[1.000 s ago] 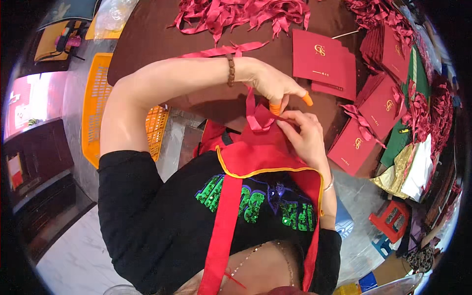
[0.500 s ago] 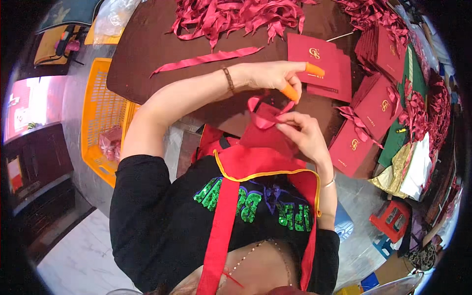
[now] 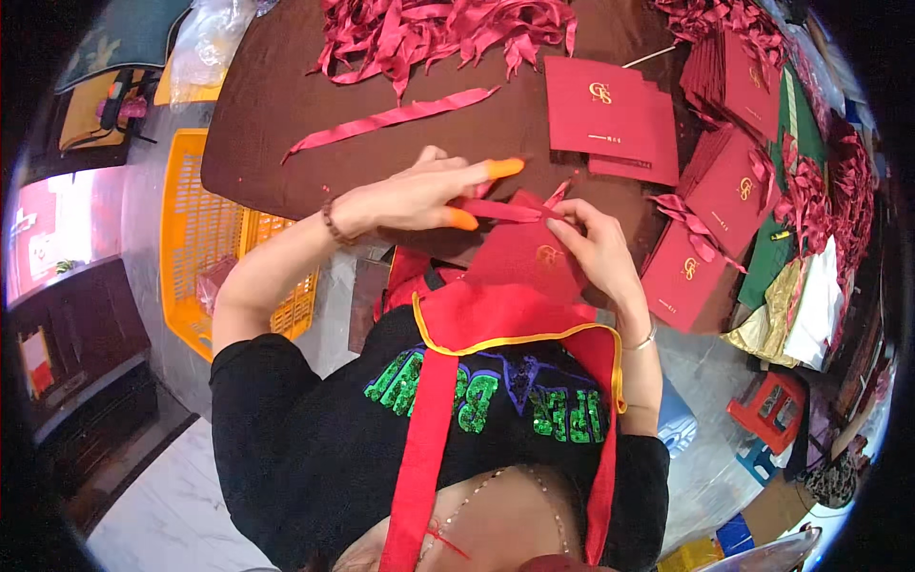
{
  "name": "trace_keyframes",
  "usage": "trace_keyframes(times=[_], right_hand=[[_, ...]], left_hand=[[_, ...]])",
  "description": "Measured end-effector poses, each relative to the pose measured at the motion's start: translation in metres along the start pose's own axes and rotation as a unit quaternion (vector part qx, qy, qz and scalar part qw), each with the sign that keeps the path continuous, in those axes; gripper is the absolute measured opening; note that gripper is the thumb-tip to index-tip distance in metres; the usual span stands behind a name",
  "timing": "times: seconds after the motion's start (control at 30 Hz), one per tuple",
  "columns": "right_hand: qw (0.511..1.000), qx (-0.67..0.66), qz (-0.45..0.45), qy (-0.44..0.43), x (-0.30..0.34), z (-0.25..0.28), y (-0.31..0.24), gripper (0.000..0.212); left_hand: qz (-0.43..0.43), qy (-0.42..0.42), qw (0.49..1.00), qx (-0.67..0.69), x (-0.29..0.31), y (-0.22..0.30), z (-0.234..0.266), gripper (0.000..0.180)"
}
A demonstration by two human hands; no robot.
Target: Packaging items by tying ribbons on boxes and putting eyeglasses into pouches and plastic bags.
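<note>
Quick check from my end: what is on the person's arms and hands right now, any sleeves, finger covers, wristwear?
Bare forearms below short black sleeves. The left hand has orange rubber finger covers on two fingertips and a brown beaded bracelet at the wrist. The right hand has none, only a thin bangle.

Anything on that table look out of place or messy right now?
One loose red ribbon lies stretched out alone on the brown table, apart from the tangled ribbon pile at the far edge. Otherwise nothing looks damaged; both hands, left hand and right hand, work a ribbon on a red card.
</note>
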State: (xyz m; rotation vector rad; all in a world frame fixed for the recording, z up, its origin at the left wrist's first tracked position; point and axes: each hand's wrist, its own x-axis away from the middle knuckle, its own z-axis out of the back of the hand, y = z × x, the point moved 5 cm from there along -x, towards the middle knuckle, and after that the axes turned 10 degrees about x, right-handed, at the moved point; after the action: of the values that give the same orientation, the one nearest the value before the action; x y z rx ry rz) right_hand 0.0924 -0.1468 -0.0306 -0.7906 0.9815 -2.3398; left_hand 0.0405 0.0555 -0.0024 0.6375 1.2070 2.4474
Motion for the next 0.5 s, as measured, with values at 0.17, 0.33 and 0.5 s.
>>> trace_keyframes(times=[0.17,0.33,0.5], right_hand=[[0.958,0.226,0.137,0.114,0.013,0.009,-0.004,0.027],[0.963,0.206,0.112,0.134,0.03,0.012,0.023,0.033],[0.99,0.107,-0.018,0.094,0.048,0.009,0.032,0.039]], left_hand=[[0.047,-0.014,0.998,-0.048,0.042,-0.018,0.02,0.062],[0.101,0.032,0.994,0.014,0.078,-0.02,0.043,0.055],[0.151,0.08,0.96,0.221,0.108,-0.046,0.045,0.038]])
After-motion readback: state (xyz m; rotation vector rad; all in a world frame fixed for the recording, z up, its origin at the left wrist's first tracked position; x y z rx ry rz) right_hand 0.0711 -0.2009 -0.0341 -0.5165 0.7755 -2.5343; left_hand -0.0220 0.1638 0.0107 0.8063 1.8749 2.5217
